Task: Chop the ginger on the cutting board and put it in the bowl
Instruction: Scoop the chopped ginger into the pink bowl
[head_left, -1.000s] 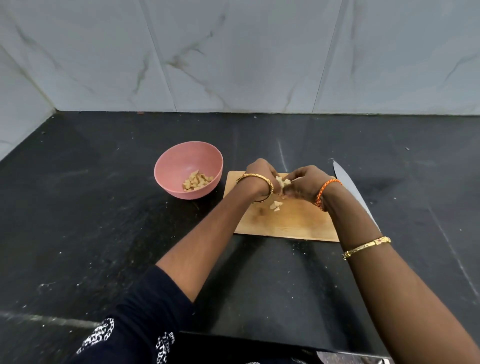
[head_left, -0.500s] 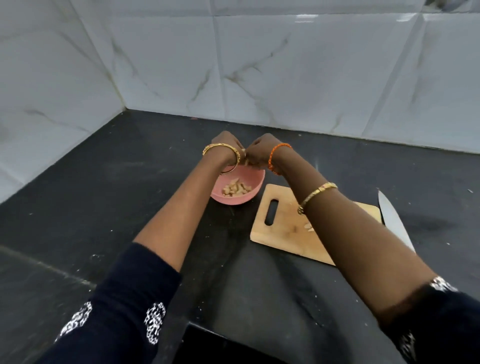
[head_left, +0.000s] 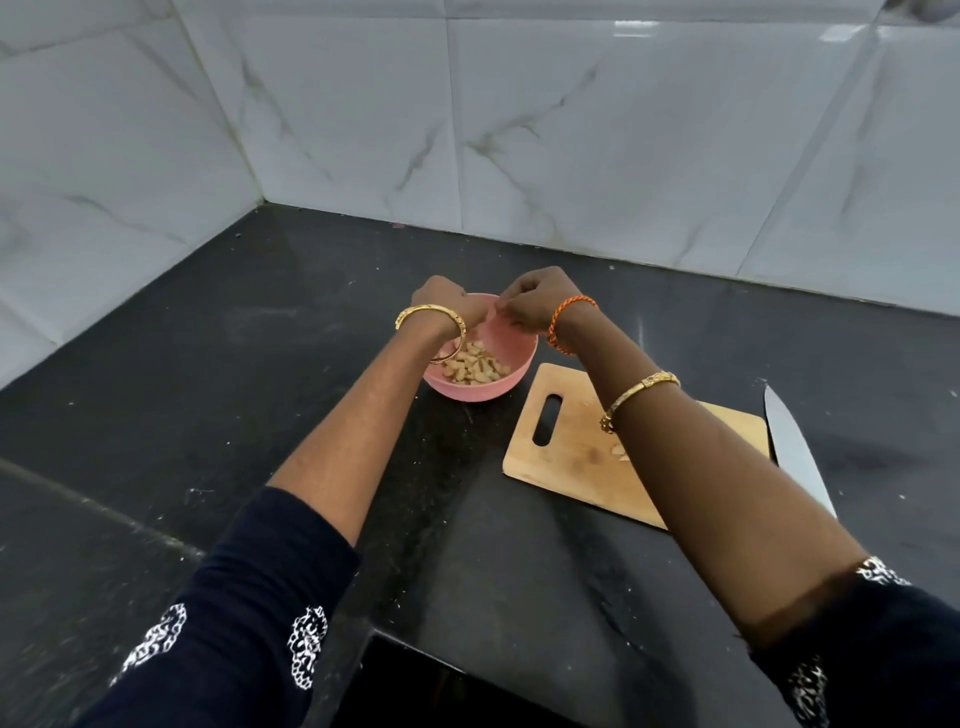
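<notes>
Black counter (head_left: 208, 415): one bowl (head_left: 511, 382), one board (head_left: 571, 457), one knife (head_left: 795, 452); two hands (head_left: 493, 306), grip unclear.

The single head-worn camera looks forward and down from close above the black worktop (head_left: 208, 395), facing the corner of marble-tiled walls (head_left: 571, 130).

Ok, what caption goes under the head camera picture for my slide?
Both hands, left and right, over the pink bowl of chopped ginger, cutting board beside it.
</notes>
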